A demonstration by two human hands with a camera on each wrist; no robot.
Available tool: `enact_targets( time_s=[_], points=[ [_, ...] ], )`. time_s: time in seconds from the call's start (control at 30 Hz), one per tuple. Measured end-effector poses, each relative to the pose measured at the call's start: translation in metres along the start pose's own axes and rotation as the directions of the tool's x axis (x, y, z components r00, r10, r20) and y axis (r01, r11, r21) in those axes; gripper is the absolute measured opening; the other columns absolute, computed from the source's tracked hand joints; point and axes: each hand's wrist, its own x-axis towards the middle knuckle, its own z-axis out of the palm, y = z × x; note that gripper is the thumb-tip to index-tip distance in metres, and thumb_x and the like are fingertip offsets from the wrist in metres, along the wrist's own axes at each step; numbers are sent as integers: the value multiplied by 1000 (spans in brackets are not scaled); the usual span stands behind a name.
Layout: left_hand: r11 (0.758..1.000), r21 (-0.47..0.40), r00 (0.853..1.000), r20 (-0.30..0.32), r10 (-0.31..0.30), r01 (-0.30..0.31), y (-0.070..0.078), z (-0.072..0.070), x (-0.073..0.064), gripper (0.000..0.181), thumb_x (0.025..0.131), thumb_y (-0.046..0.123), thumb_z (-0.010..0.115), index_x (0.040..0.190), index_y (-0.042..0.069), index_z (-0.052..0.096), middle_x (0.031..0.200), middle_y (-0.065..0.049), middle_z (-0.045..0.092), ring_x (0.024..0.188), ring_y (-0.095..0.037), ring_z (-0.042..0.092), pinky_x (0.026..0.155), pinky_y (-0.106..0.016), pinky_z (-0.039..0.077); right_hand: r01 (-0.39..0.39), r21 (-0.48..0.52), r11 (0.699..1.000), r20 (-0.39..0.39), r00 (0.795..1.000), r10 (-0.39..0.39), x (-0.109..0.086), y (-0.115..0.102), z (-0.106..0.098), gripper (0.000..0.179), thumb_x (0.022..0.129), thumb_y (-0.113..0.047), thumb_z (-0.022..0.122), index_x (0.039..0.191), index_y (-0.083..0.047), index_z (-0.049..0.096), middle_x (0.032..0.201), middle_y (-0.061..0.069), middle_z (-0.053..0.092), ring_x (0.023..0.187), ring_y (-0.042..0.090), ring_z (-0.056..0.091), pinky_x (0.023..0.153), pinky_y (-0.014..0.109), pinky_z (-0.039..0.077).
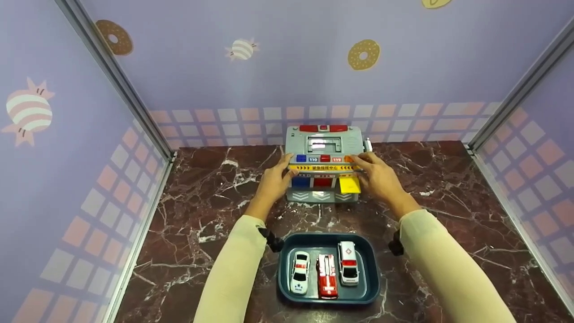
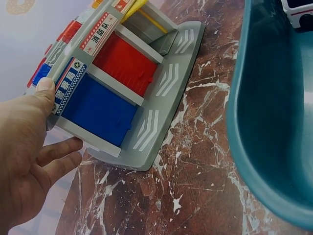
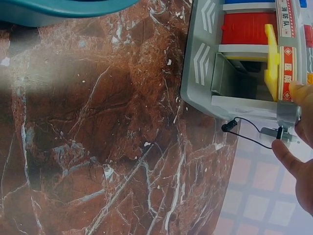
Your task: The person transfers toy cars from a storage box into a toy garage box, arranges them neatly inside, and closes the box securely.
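A grey toy garage [image 1: 322, 139] with coloured buttons stands on the marbled surface in the head view. Its blue door [image 2: 100, 110] and red door [image 2: 126, 63] are down; the yellow door [image 3: 272, 63] sticks out from an unobstructed bay. My left hand [image 1: 271, 181] holds the garage's left front corner, its thumb by the blue button and other fingers beside the wall. With a fingertip at the orange button [image 1: 349, 159], my right hand [image 1: 381, 177] touches the right front corner. Another right finger lies beside a small grey side part [image 3: 271, 132] with a black cord.
A teal tray [image 1: 287, 294] sits nearer me, holding a white police car [image 1: 300, 272], a red fire engine [image 1: 327, 280] and a white ambulance [image 1: 348, 264]. Patterned purple panels [image 1: 296, 76] rise behind the garage and at both sides.
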Motion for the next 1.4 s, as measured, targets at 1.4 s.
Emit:
enact_targets(
  time_s=[1.4],
  points=[
    [991,-94,995,31,-95,98,-1,-10,3,66,103,51,74,163,29,58,158,-22,62,144,-50,62,122,-63,49,58,-15,998,90,994,-56,-29,10,-21,82,103,-47,75,170,-10,43,168,18,51,131,52,68,115,68,52]
  ],
)
